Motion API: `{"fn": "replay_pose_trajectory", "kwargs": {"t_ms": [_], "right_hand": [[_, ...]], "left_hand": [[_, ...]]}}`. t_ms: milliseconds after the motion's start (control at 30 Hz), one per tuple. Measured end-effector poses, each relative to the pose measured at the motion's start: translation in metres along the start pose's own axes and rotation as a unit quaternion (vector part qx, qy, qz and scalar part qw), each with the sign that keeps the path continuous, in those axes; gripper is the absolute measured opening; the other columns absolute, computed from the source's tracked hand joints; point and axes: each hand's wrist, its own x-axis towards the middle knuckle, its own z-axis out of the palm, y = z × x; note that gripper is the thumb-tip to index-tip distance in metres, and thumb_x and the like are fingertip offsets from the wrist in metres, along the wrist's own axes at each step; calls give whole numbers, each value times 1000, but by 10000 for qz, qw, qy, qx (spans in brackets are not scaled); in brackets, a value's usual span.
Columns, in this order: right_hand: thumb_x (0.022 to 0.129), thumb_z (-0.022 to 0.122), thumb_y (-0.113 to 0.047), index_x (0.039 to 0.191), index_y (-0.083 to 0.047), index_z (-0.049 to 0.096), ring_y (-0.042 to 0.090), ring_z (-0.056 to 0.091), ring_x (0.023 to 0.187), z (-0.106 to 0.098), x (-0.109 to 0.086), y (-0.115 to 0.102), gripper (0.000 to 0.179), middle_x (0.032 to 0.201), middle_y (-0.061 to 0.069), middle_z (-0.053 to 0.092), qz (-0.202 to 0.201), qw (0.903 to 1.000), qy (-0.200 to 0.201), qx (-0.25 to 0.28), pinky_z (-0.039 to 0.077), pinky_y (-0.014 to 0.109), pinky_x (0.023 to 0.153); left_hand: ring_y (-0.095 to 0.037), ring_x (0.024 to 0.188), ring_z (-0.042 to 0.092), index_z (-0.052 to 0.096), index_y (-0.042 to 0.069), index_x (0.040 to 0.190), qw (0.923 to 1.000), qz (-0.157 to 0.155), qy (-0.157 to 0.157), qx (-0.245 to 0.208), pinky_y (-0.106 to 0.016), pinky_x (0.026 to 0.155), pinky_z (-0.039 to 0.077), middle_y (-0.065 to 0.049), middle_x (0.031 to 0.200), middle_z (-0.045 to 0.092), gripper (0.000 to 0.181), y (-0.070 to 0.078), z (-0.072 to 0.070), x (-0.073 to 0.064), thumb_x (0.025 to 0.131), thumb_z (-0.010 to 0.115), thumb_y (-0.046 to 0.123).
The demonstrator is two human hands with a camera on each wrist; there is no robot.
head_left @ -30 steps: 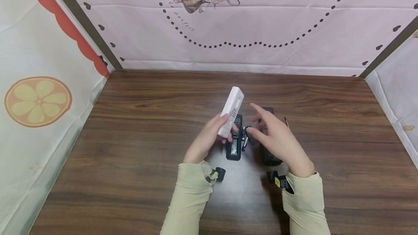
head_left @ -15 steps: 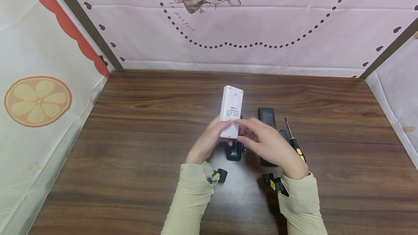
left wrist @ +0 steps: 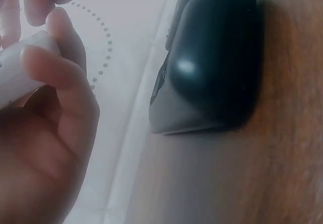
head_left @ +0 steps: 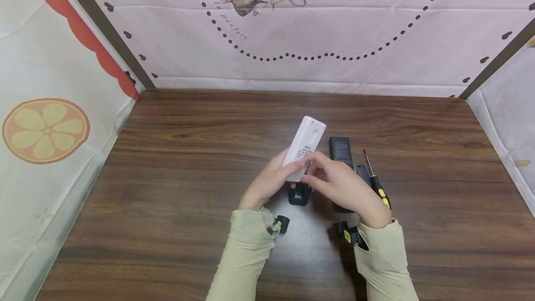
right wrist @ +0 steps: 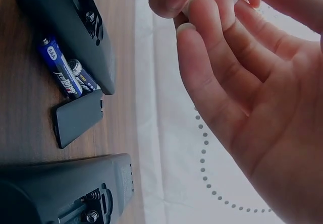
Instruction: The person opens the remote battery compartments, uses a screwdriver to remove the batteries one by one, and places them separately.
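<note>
Left hand (head_left: pixel 266 181) round near end of white remote (head_left: pixel 308 139)

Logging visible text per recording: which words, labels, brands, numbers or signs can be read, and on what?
"AAA": blue battery; its larger characters are too blurred to read.
Other battery: marks too small to read.
"joyable perfect": cloth backdrop; start runs off the top edge, last letters unclear.
White remote control: print on its back too small to read.
Black remote control, right of the white one: print too small to read.
</note>
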Motion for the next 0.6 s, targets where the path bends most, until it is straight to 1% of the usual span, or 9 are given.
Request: {"fn": "replay_pose_trajectory", "kwargs": {"t_ms": [133,233,333,400,500,600], "right_hand": [[85,61,-25,105,-23,49,9,52,63,0,1,-1,23,77,-12,58,8,9999,94,-80,42,27,54],[85,61,-22,101,-21,52,9,51,63,2,2,-3,19,75,-10,57,10,9989,373,-296,42,27,54],[84,61,-20,98,-19,55,10,51,68,5,4,-5,15,79,-8,56,71,9961,691,-536,43,27,58],[83,62,-20,97,-18,55,12,52,72,7,6,-5,15,84,-8,55,155,9941,854,-650,44,28,61],[82,64,-22,96,-20,55,14,54,78,12,9,-6,17,90,-7,52,255,9929,972,-641,44,27,62],[82,65,-23,96,-21,53,14,54,76,17,13,-6,18,90,-7,55,260,9935,977,-532,43,26,58]], "left_hand": [[-23,74,52,40,4,129,9999,44,-143,-26,-30,55,42,-13,106,56,40,0,0,0,92,48,16],[-33,75,53,40,8,130,9997,68,-245,-69,-32,54,45,-13,101,57,43,-1,0,1,90,52,19],[-36,79,54,39,12,130,9995,54,-269,-133,-35,53,47,-13,98,58,46,-3,0,3,88,55,22],[-34,79,54,38,13,130,9995,20,-250,-187,-37,53,47,-14,99,58,48,-8,-2,5,87,57,22],[-27,79,55,36,16,131,9997,-71,-108,-202,-37,53,48,-13,103,57,52,-18,-6,9,85,60,25],[-24,79,55,35,18,130,9998,-115,25,-171,-37,53,48,-11,106,56,56,-25,-11,11,83,63,27]]}}
